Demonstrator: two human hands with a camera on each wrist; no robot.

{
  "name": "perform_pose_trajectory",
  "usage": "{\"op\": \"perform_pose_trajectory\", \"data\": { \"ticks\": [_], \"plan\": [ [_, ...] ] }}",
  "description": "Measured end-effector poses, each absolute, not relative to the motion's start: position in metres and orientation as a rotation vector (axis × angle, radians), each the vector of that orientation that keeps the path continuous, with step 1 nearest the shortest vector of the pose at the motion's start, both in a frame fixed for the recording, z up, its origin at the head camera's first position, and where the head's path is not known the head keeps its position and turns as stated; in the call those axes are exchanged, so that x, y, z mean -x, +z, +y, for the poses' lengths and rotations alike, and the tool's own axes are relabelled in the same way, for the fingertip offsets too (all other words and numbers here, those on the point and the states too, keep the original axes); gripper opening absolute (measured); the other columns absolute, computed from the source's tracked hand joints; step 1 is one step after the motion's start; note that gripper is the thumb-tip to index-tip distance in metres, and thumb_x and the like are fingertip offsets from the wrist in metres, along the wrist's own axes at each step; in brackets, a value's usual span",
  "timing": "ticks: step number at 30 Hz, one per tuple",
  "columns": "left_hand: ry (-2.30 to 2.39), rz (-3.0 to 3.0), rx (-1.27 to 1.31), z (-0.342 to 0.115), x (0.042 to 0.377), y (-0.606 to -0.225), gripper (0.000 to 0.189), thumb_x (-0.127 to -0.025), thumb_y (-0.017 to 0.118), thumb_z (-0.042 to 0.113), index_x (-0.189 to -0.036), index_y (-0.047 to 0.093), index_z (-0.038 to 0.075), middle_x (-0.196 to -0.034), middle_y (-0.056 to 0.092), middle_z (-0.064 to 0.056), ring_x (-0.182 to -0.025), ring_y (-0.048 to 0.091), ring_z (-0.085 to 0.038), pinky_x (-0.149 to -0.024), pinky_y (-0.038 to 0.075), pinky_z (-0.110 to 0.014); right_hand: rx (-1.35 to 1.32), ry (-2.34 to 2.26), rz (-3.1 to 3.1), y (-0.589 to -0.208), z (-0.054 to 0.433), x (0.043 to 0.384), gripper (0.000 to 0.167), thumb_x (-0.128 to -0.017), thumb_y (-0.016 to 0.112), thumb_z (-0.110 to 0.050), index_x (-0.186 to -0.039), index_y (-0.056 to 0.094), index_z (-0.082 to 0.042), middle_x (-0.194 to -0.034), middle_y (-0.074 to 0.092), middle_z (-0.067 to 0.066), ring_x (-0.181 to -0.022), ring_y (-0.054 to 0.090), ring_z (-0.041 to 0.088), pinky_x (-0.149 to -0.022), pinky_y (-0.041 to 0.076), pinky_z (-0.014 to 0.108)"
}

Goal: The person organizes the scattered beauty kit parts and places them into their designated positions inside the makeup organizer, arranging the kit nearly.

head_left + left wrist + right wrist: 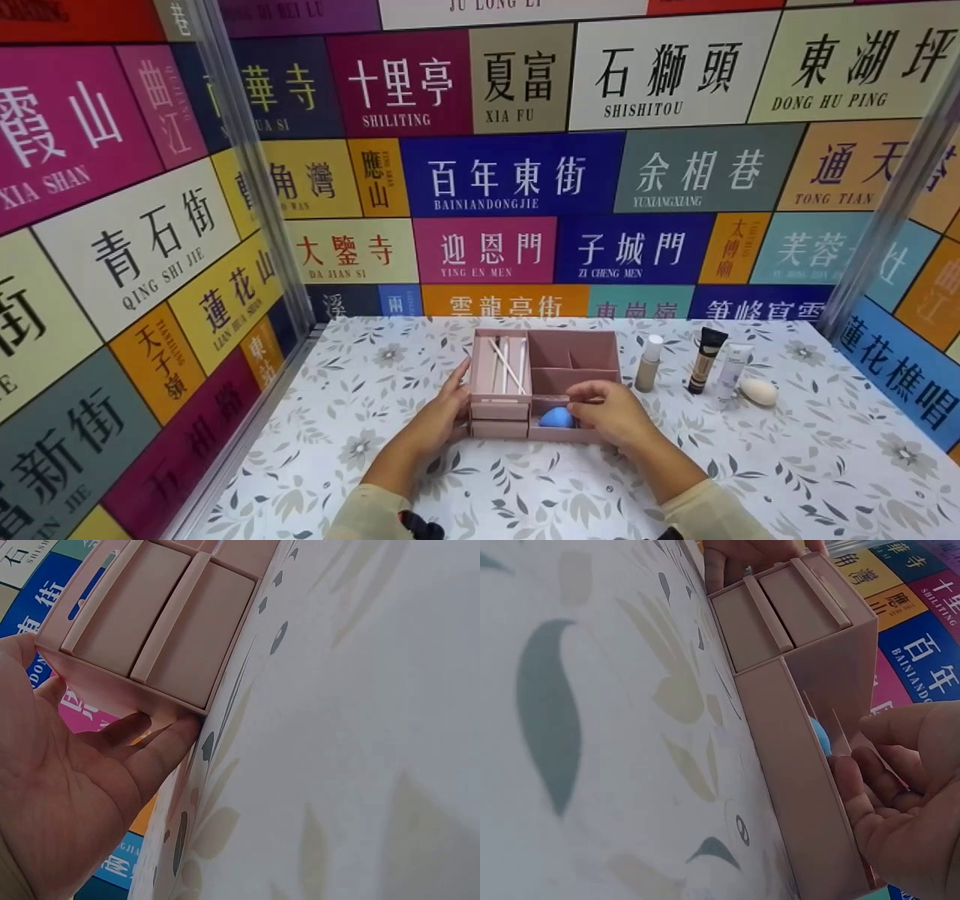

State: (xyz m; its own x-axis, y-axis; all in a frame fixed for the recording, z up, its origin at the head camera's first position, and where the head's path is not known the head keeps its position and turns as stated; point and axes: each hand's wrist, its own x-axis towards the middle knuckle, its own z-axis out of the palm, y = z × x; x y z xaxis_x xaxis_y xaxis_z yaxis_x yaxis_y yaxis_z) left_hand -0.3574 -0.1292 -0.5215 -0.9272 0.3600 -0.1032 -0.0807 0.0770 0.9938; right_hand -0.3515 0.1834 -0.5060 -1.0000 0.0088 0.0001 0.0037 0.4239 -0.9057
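Observation:
A pink makeup organizer (574, 354) with two small drawers (499, 410) at its front left stands on the table. My left hand (444, 412) rests its fingers along the organizer's left side; the left wrist view shows the palm (67, 772) facing the drawers. At the front right compartment, my right hand (611, 411) pinches the right end of a blue makeup sponge (556, 417) between thumb and fingertips. In the right wrist view the thumb partly hides the sponge (820, 736). Cotton swabs or thin sticks (508, 364) lie in the upper left tray.
Right of the organizer stand a foundation bottle (648, 365), a black-capped tube (703, 363) and a white tube (733, 370). A beige egg-shaped sponge (759, 391) lies beside them. A leaf-patterned cloth (360, 442) covers the table, and sign-printed walls enclose it.

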Motion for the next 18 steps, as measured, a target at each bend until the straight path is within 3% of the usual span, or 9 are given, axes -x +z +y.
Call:
{"op": "perform_pose_trajectory", "data": {
  "ticks": [6, 14, 18],
  "plan": [
    [1.900, 2.054, -0.276, -0.130, 0.357, -0.521, 0.060, -0.114, 0.036, 0.049, -0.169, 0.015, 0.051, -0.165, 0.049, -0.021, -0.150, 0.053, -0.038, -0.123, 0.044, -0.059, -0.027, 1.773, -2.588, -0.497, 0.192, 0.348, 0.026, -0.094, 0.077, -0.011, -0.119, 0.077, -0.003, -0.108, 0.078, 0.010, -0.089, 0.070, 0.017, -0.079, 0.062, 0.031],
    [1.923, 2.028, -0.265, -0.130, 0.357, -0.521, 0.059, -0.114, 0.035, 0.046, -0.169, 0.015, 0.050, -0.165, 0.049, -0.020, -0.152, 0.049, -0.040, -0.125, 0.042, -0.060, -0.015, 1.751, -2.598, -0.485, 0.215, 0.343, 0.033, -0.098, 0.075, -0.017, -0.129, 0.073, -0.005, -0.127, 0.073, 0.012, -0.102, 0.067, 0.019, -0.083, 0.061, 0.035],
    [1.917, 2.035, -0.264, -0.129, 0.359, -0.523, 0.059, -0.114, 0.035, 0.047, -0.170, 0.015, 0.049, -0.165, 0.049, -0.021, -0.153, 0.049, -0.042, -0.125, 0.041, -0.061, -0.014, 1.725, -2.600, -0.483, 0.231, 0.340, 0.037, -0.099, 0.075, -0.019, -0.132, 0.071, -0.003, -0.131, 0.071, 0.015, -0.105, 0.068, 0.017, -0.085, 0.061, 0.031]
  ]
}}
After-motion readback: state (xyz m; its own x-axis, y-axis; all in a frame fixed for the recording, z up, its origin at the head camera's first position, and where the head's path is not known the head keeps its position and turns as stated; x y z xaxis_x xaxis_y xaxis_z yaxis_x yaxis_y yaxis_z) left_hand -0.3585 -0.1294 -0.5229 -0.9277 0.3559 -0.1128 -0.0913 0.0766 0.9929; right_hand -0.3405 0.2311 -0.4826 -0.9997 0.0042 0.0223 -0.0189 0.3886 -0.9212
